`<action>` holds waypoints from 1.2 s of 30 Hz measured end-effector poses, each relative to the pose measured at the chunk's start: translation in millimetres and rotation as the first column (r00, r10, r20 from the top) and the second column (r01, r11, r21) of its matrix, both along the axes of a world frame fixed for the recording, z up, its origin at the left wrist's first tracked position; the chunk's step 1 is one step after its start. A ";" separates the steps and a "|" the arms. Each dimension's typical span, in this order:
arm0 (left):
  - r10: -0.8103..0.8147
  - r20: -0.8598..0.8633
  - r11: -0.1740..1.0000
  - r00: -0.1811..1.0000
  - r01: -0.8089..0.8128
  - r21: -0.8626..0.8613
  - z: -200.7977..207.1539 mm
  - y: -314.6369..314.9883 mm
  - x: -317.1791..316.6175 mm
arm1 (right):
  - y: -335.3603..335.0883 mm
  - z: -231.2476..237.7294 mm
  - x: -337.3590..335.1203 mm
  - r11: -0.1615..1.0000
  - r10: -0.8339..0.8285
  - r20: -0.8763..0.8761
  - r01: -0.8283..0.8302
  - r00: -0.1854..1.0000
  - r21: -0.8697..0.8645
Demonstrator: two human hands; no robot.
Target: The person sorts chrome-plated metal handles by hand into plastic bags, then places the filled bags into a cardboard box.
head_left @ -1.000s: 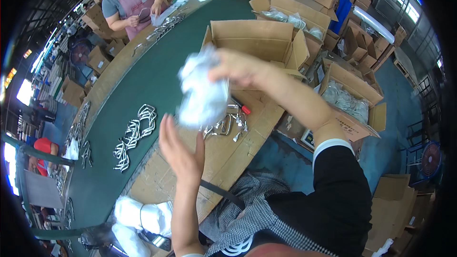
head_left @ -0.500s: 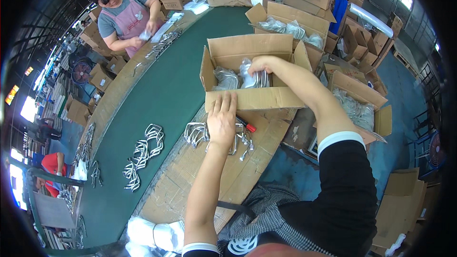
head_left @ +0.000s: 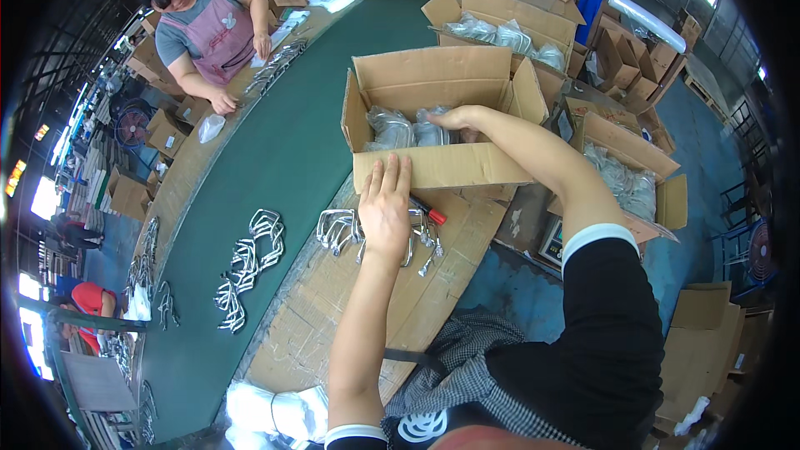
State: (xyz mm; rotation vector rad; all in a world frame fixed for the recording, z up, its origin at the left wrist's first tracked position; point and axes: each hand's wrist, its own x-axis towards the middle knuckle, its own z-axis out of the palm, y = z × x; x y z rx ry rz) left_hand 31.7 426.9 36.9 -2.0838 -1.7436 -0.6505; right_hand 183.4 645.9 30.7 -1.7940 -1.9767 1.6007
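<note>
An open cardboard box (head_left: 442,168) stands in front of me, with clear plastic bags (head_left: 390,129) of bent metal rods inside. My left hand (head_left: 385,208) lies flat against its near flap, fingers stretched out. My right hand (head_left: 463,121) reaches into the box and closes on a plastic bag of bent metal rods (head_left: 433,131) beside the others; some of its fingers are hidden. Just beyond my left wrist, loose bent metal rods (head_left: 337,229) lie on the cardboard-covered table (head_left: 333,325), partly covered by my hand. A red and black marker (head_left: 432,213) lies at the box's front.
A green conveyor belt (head_left: 225,225) curves along the left, carrying a pile of bent metal rods (head_left: 246,271). More filled cartons (head_left: 629,192) stand at the right and behind. White plastic bags (head_left: 275,412) sit at the near edge. Across the belt, a co-worker in a pink apron (head_left: 221,42) stands.
My right hand has lowered the bag deeper into the box. My left hand stays on the flap. The co-worker's hands have moved apart, and a plastic bag now lies on the far ledge.
</note>
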 end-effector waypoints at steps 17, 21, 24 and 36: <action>0.131 0.370 0.991 0.920 -0.117 -0.059 -43.3 -132.6 -34.6 | -157.8 114.1 -179.4 0.214 0.687 0.007 -0.211 0.726 0.954; 0.299 0.302 0.953 0.905 -0.271 -0.132 -60.5 -184.6 -76.9 | -164.2 19.5 -293.9 0.245 0.834 0.127 -0.567 0.537 0.787; 0.507 0.189 0.862 0.841 -0.491 -0.127 -58.1 -205.9 -137.7 | -167.1 -15.7 -338.7 0.525 0.686 0.263 -0.711 0.679 0.467; 0.834 -0.026 0.520 0.551 -0.802 -0.292 -107.7 -243.1 -288.6 | -252.3 -51.6 -387.3 0.551 0.464 0.427 -0.630 0.776 0.547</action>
